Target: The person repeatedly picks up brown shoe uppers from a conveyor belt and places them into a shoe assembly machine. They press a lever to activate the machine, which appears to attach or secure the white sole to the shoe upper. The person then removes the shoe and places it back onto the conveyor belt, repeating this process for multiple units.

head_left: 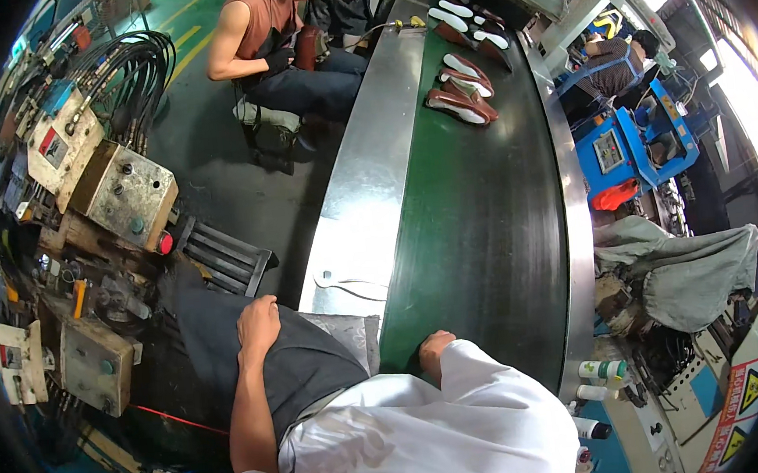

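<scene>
My left hand (259, 324) rests on my dark-trousered thigh, its fingers curled in and nothing showing in them. On the near end of the green conveyor belt (475, 230) lies my right hand (435, 352), closed like a fist, with its fingertips partly hidden. A slim pale tool (352, 284) with a rounded end lies on the metal ledge (354, 194) left of the belt, apart from both hands. Farther up the belt sit several brown shoes (460, 106) with white linings, some in pairs.
A seated person (274, 50) in dark gloves holds a brown shoe piece left of the belt. Worn machine control boxes (130, 194) and a slatted black stool (225, 256) stand at left. Right of the belt are bottles (603, 369), a draped cloth (694, 276) and a blue machine (628, 153).
</scene>
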`<act>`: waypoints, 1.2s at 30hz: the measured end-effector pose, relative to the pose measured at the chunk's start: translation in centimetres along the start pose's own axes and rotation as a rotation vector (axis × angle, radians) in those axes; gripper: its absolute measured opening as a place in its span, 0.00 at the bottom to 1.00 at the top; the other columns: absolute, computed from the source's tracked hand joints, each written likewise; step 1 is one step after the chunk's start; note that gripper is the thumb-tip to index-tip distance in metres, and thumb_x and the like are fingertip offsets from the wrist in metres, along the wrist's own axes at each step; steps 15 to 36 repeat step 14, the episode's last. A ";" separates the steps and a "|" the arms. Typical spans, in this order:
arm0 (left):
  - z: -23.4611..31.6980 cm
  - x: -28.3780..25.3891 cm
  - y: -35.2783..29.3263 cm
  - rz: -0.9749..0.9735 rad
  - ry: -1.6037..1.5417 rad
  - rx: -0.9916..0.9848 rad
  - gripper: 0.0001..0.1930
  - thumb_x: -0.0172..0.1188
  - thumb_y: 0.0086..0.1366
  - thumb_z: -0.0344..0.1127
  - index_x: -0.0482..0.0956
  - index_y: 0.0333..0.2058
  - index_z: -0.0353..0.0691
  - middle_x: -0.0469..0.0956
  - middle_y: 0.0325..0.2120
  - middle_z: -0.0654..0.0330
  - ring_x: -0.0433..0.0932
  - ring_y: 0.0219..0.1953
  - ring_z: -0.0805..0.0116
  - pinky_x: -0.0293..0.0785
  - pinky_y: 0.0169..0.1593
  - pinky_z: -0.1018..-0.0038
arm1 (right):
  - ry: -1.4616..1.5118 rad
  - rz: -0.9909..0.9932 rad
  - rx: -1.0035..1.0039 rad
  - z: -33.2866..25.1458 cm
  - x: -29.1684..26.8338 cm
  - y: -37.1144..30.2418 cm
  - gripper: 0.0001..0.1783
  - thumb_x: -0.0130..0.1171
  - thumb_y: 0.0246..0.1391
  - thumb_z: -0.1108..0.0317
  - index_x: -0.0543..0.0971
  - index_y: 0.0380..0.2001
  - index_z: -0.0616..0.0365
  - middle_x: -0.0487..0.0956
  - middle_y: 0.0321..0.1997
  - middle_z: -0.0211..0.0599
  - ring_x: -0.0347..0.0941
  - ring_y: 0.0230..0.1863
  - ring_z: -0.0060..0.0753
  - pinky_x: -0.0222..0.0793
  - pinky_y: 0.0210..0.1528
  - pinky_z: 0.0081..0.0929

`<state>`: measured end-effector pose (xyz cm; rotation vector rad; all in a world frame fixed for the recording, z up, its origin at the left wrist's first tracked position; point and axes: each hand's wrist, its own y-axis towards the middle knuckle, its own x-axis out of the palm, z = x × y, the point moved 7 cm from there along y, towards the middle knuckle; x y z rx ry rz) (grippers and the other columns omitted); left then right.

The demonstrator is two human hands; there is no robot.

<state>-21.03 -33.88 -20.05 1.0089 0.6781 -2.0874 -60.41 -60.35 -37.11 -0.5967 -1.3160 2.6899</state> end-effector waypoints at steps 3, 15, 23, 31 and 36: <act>0.5 -0.2 0.1 -0.006 -0.029 0.013 0.12 0.60 0.72 0.34 0.86 0.49 0.36 0.87 0.44 0.45 0.85 0.48 0.41 0.80 0.53 0.51 | -0.052 0.042 0.023 0.4 0.2 0.2 0.19 0.60 0.68 0.49 0.87 0.57 0.36 0.86 0.53 0.23 0.82 0.49 0.19 0.74 0.40 0.27; -0.1 0.1 -0.1 0.008 -0.095 0.026 0.14 0.61 0.72 0.36 0.86 0.50 0.37 0.87 0.47 0.46 0.85 0.50 0.43 0.79 0.55 0.51 | 1.379 0.300 0.528 7.5 -1.2 -1.7 0.31 0.53 0.70 0.41 0.88 0.51 0.59 0.87 0.56 0.49 0.85 0.58 0.51 0.79 0.64 0.49; -0.1 0.1 -0.1 0.008 -0.095 0.026 0.14 0.61 0.72 0.36 0.86 0.50 0.37 0.87 0.47 0.46 0.85 0.50 0.43 0.79 0.55 0.51 | 1.379 0.300 0.528 7.5 -1.2 -1.7 0.31 0.53 0.70 0.41 0.88 0.51 0.59 0.87 0.56 0.49 0.85 0.58 0.51 0.79 0.64 0.49; -0.1 0.1 -0.1 0.008 -0.095 0.026 0.14 0.61 0.72 0.36 0.86 0.50 0.37 0.87 0.47 0.46 0.85 0.50 0.43 0.79 0.55 0.51 | 1.379 0.300 0.528 7.5 -1.2 -1.7 0.31 0.53 0.70 0.41 0.88 0.51 0.59 0.87 0.56 0.49 0.85 0.58 0.51 0.79 0.64 0.49; -0.1 0.1 -0.1 0.008 -0.095 0.026 0.14 0.61 0.72 0.36 0.86 0.50 0.37 0.87 0.47 0.46 0.85 0.50 0.43 0.79 0.55 0.51 | 1.379 0.300 0.528 7.5 -1.2 -1.7 0.31 0.53 0.70 0.41 0.88 0.51 0.59 0.87 0.56 0.49 0.85 0.58 0.51 0.79 0.64 0.49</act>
